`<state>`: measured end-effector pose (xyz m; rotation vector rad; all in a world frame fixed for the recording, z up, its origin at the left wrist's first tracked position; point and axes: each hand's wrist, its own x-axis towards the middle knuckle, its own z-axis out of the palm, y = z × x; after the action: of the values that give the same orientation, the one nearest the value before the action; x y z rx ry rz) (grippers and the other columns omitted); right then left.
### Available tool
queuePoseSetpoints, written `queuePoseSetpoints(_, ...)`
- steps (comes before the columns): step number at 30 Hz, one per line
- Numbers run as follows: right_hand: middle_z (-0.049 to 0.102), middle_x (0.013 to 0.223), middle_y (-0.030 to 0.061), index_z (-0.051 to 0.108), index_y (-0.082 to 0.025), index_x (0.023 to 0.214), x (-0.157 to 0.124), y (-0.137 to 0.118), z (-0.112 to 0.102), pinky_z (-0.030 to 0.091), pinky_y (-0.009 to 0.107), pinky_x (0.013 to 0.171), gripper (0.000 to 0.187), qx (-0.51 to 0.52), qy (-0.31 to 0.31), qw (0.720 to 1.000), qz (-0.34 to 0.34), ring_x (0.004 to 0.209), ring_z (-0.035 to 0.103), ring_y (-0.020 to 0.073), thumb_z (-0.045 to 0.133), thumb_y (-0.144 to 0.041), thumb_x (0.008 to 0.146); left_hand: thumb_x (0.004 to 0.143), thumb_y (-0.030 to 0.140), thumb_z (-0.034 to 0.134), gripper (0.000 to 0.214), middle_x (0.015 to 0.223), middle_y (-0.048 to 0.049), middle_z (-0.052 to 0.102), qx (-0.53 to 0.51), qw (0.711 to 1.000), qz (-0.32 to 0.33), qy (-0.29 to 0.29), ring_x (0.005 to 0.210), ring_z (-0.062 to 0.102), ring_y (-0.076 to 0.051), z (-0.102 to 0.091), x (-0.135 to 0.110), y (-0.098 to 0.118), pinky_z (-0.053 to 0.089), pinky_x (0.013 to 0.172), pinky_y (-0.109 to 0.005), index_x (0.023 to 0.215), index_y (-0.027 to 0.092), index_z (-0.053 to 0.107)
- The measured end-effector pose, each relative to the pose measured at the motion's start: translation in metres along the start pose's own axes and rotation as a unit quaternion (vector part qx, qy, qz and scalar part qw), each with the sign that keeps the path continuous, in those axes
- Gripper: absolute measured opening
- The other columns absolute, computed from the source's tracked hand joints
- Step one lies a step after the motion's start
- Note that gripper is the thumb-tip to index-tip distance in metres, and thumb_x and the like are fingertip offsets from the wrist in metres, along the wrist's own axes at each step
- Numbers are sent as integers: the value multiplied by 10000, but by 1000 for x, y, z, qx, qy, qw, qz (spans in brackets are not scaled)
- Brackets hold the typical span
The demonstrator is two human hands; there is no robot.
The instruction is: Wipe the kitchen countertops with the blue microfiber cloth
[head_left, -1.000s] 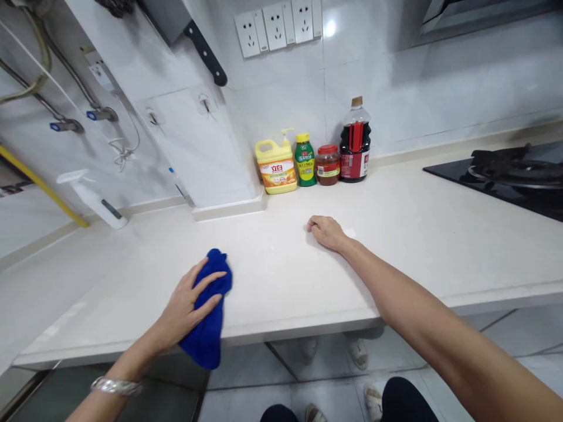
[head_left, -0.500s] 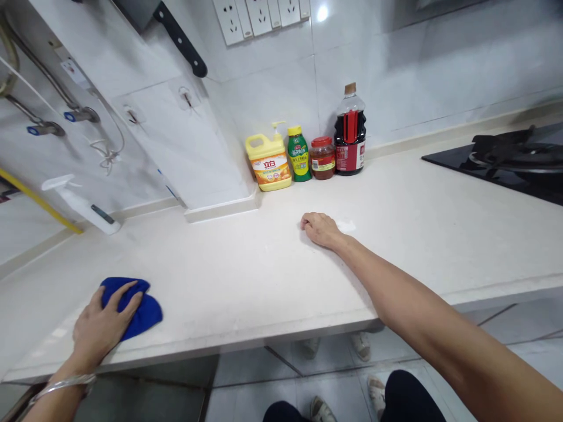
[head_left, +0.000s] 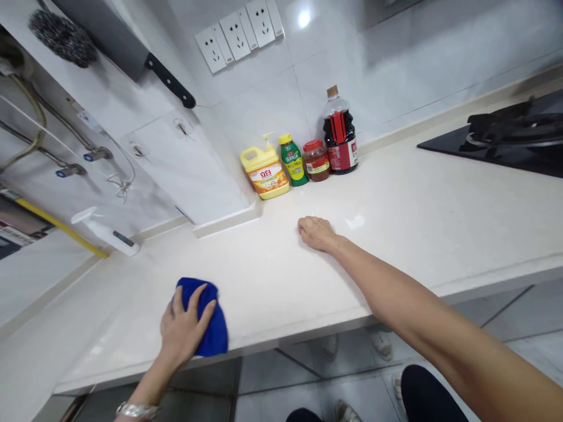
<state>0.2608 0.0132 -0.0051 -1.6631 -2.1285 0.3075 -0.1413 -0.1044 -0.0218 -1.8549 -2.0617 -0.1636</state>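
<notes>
My left hand [head_left: 185, 328] lies on a folded blue cloth [head_left: 215, 328] near the front edge of the white countertop [head_left: 272, 275], its fingers spread over the cloth and pressing it down. The cloth's lower right corner reaches the counter's front edge. Farther right, my right hand [head_left: 317, 233] rests on the counter in a loose fist, with nothing showing in it. Behind that hand stand a yellow detergent jug [head_left: 267, 176], a green bottle with a yellow cap [head_left: 294, 161], a red-lidded jar [head_left: 316, 161] and a large soy sauce bottle [head_left: 340, 135].
A black gas stove [head_left: 497, 140] sits at the right. A white spray bottle [head_left: 108, 234] leans in the left corner by a yellow strip [head_left: 61, 225]. A cleaver [head_left: 169, 79] and a steel scourer [head_left: 61, 38] hang on the pillar. Wall sockets [head_left: 237, 36] are above.
My left hand has slid the blue cloth to the right along the counter, toward my right hand. The right hand stays in about the same place. The view has tilted and shifted left.
</notes>
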Motion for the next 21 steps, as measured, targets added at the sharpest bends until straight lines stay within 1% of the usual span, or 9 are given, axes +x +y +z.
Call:
queuePoseSetpoints(2, 703, 1217, 115, 697, -193, 1141, -1, 0, 0, 447, 329, 843, 307, -2, 0, 1000, -1, 1109, 648, 262, 425, -195, 1000, 993, 568, 343, 622, 1626, -216, 200, -32, 998, 46, -11, 1499, 278, -415, -5, 0, 38, 344, 1184, -624, 1506, 239, 467)
queuePoseSetpoints(4, 700, 1224, 107, 693, -201, 1145, -1, 1, 0, 444, 322, 843, 309, -5, 1, 1000, -4, 1117, 644, 255, 420, -196, 1002, 991, 563, 375, 614, 1641, -215, 146, -54, 995, 88, -16, 1504, 257, -419, -10, 5, 71, 318, 1196, -634, 1502, 238, 474)
queuePoseSetpoints(6, 697, 1231, 99, 689, -209, 1147, 0, 2, 1, 443, 317, 845, 302, -8, 2, 1000, -6, 1121, 640, 248, 426, -197, 999, 995, 553, 400, 597, 1645, -219, 130, -71, 990, 121, -26, 1511, 234, -424, -14, 14, 97, 313, 1189, -654, 1509, 256, 465)
queuePoseSetpoints(9, 697, 1226, 96, 684, -213, 1145, 2, 4, 4, 444, 319, 852, 296, -13, 4, 1000, -6, 1118, 636, 245, 427, -207, 1000, 997, 535, 451, 583, 1649, -221, 128, -88, 984, 146, -50, 1513, 223, -437, -19, 34, 126, 286, 1204, -650, 1521, 279, 449)
queuePoseSetpoints(13, 694, 1227, 89, 677, -221, 1136, 6, 6, 7, 448, 337, 856, 301, -22, 7, 1000, -2, 1116, 631, 256, 407, -222, 1004, 993, 539, 491, 578, 1666, -182, 119, -105, 981, 146, -74, 1515, 218, -437, -17, 66, 152, 245, 1236, -614, 1523, 312, 444)
queuePoseSetpoints(15, 694, 1229, 76, 671, -230, 1131, 7, 7, 9, 448, 338, 857, 293, -28, 7, 1000, 0, 1116, 628, 255, 410, -225, 998, 992, 548, 496, 570, 1675, -156, 120, -117, 980, 146, -74, 1517, 216, -434, -13, 81, 161, 240, 1242, -604, 1515, 327, 453)
queuePoseSetpoints(18, 700, 1206, 66, 669, -232, 1107, 7, 8, 10, 446, 331, 843, 280, -35, 7, 999, 4, 1099, 629, 252, 424, -206, 973, 987, 575, 491, 554, 1683, -113, 131, -138, 978, 143, -67, 1515, 222, -434, -5, 101, 170, 240, 1244, -598, 1496, 356, 472)
queuePoseSetpoints(21, 708, 1174, 68, 678, -224, 1076, 7, 9, 10, 444, 331, 824, 284, -35, 16, 999, 7, 1074, 632, 256, 434, -174, 940, 986, 598, 476, 548, 1685, -90, 140, -156, 975, 137, -72, 1520, 215, -426, 1, 119, 174, 225, 1251, -590, 1491, 383, 471)
